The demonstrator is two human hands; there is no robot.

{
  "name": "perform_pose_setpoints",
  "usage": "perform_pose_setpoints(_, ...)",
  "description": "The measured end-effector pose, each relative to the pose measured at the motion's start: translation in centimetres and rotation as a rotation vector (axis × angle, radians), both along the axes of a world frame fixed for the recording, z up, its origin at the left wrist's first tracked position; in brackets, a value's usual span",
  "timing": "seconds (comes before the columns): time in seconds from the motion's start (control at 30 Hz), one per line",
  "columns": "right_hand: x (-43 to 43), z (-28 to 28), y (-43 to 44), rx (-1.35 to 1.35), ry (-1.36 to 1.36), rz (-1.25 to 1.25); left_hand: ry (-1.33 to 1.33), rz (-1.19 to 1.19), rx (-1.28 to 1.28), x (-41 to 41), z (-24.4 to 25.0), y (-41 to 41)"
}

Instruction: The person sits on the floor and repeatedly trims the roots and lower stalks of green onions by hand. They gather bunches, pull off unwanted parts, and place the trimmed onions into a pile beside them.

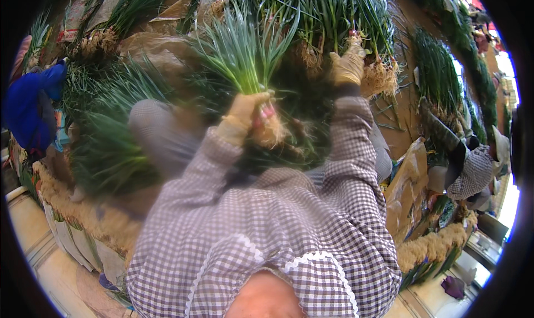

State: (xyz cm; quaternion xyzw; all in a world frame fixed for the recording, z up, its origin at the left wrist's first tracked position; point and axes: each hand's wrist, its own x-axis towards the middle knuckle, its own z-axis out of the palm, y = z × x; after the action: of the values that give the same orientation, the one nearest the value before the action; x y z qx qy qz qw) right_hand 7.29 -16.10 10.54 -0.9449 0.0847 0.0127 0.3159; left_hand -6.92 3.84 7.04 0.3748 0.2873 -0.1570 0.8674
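Note:
My left hand (246,113), in a tan glove, is closed around a bunch of green onions (250,63) with long green leaves up and pinkish bulbs and pale roots below the fist. My right hand (348,65), gloved too, reaches to the larger heap of green onions (333,13) and has its fingers at the reddish base of a few stalks; the fingertips are partly hidden. Bushy roots (379,76) hang beside this hand. Loose green leaves lie between my knees, below both hands.
More onions (121,147) lie blurred at the left, beside my knee. Crumpled brown sheeting (156,53) lies ahead, plastic sheeting (406,188) at the right. A person in blue (31,105) is at the far left; another in checked sleeves (471,172) at the right, near further onion piles (438,67).

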Motion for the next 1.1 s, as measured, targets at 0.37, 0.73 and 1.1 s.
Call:
perform_pose_setpoints(0.37, -8.7, -7.2, 7.8, 0.422, 0.318, 0.120, 0.003, -0.046, 0.139, -2.5, -2.2, -2.1)
perform_pose_setpoints(0.73, -8.2, -11.8, 8.1, 0.598, 0.250, -0.030, -0.043, -0.021, 0.429, -2.7, -3.8, -2.7)
perform_pose_setpoints(1.1, -5.9, -8.9, 0.5, -0.206, -0.400, 0.603, -0.053, 0.142, -0.349, -3.2, -2.4, 1.5)
